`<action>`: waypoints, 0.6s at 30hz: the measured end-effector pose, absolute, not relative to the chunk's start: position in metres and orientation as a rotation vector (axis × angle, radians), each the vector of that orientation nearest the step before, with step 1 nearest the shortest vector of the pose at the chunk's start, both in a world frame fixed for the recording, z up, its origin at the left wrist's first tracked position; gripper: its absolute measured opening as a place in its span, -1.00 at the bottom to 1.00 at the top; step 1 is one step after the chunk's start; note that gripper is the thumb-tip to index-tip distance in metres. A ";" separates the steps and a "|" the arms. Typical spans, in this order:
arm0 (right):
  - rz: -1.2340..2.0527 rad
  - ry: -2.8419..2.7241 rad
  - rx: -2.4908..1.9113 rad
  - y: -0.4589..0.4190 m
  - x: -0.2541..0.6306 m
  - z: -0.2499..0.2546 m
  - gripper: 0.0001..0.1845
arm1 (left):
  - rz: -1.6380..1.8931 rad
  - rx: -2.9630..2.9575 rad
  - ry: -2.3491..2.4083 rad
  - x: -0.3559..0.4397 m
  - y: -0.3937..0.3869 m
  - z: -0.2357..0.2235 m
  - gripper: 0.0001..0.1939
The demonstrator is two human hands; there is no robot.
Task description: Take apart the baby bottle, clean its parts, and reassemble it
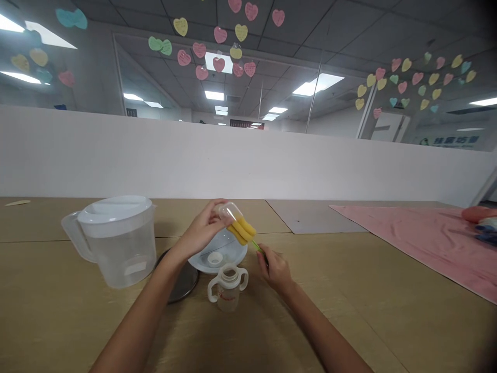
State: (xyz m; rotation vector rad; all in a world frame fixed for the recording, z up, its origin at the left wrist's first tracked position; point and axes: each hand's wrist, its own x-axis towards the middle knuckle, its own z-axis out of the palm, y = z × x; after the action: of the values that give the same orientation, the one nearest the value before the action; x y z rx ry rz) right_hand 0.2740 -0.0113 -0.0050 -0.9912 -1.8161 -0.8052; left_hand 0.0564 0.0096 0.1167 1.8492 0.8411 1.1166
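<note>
My left hand [200, 230] grips a clear plastic baby bottle body [230, 211], tilted above a white shallow dish [233, 252]. My right hand [275, 268] holds the thin green handle [257, 246] of a yellow sponge bottle brush [241, 230]. The sponge end reaches into the bottle's mouth. A small white ring [215, 258] lies in the dish. Just below it stands a two-handled sippy cup [228, 290], close to my right hand but untouched.
A large clear plastic pitcher [116, 241] with a white lid stands left of my left arm. A dark round lid [186, 282] lies beside it. Pink cloth [404, 238] covers the table's right side, with colourful objects [480, 224] on it. A white partition [233, 155] runs behind the table.
</note>
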 end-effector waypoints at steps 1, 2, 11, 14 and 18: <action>-0.817 -1.825 -0.989 -0.011 0.274 -0.005 -0.78 | 1.026 1.946 0.832 0.055 0.006 0.118 -0.51; -0.829 -1.839 -0.981 -0.011 0.274 -0.004 -0.77 | 0.943 2.033 0.821 0.053 0.003 0.119 -0.52; -0.995 -1.920 -0.909 -0.012 0.276 -0.010 -0.78 | 0.734 2.409 1.445 0.052 -0.004 0.118 -0.53; -1.004 -1.937 -0.906 -0.012 0.275 -0.009 -0.78 | 0.761 2.459 1.403 0.042 0.002 0.121 -0.60; -0.955 -1.890 -0.923 -0.010 0.274 -0.006 -0.82 | 0.821 2.363 1.813 0.008 0.017 0.122 -0.63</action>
State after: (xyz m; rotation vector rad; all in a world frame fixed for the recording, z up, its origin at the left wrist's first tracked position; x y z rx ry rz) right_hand 0.2739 -0.0098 -0.0056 -0.9231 -1.8900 -0.9551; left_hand 0.0078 0.0175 0.1224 2.3630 1.8133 0.8207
